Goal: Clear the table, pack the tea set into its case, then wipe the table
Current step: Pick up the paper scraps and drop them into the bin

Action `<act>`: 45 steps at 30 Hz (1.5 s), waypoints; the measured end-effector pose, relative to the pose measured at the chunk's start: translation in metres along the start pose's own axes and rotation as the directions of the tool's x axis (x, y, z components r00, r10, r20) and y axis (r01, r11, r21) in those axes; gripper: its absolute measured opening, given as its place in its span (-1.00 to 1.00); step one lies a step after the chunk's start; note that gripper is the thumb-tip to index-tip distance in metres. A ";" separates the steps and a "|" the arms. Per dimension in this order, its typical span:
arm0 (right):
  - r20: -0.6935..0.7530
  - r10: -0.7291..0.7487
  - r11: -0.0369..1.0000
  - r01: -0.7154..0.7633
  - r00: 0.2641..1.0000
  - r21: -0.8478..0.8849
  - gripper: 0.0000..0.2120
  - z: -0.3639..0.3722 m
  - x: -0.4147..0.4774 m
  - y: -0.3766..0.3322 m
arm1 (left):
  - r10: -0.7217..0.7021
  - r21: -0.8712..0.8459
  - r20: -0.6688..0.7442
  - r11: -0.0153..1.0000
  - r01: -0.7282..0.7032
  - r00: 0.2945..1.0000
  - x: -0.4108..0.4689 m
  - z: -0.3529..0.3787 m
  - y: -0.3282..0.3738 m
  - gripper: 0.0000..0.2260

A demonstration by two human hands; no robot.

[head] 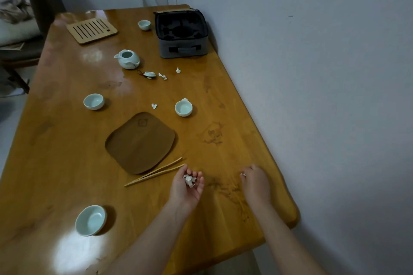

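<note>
Wooden table (pixel 223 118) filled the frame. At lower centre my left hand (pixel 186 185), palm up, cupped crumpled paper scraps (pixel 189 180). My right hand (pixel 254 182), lower right, pinched 1 scrap (pixel 243 174). The open case (pixel 182 49) sat at upper centre, with the teapot (pixel 127 59) to its lower left.

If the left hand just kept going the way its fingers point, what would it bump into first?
Probably nothing soon: the left hand, cupping paper scraps, points away and slightly right over bare table. The cup ahead sits left of that line, though depth is unclear.
</note>
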State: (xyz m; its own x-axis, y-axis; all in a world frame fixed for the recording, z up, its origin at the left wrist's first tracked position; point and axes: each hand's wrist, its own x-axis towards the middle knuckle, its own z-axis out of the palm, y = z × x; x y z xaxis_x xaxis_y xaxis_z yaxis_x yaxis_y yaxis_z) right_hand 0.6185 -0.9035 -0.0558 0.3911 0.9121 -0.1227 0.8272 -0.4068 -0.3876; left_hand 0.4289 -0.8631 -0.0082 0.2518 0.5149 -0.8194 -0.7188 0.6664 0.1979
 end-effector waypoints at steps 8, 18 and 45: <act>-0.072 -0.006 0.998 0.002 0.997 -0.063 -0.83 0.010 0.007 -0.010 | -0.038 -0.029 0.044 0.999 0.040 0.998 -0.006 -0.011 0.014 -0.75; -0.157 0.120 0.948 -0.066 0.980 0.312 -0.79 0.002 0.007 -0.034 | 0.029 -0.048 -0.011 0.998 -0.029 1.000 -0.013 -0.030 0.043 -0.72; -0.117 0.172 0.443 0.029 0.978 0.896 -0.73 0.052 -0.177 -0.363 | -0.111 -0.128 0.201 0.982 0.139 0.973 -0.102 -0.145 0.206 -0.65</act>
State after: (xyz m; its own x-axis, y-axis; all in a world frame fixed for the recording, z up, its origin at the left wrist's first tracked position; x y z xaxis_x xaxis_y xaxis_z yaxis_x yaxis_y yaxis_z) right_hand 0.2277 -0.9146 0.0594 0.5720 0.8163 -0.0800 0.0166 -0.1090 -0.9939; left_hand 0.1609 -0.8565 0.0381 0.4555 0.5356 -0.7110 -0.7540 0.6567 0.0117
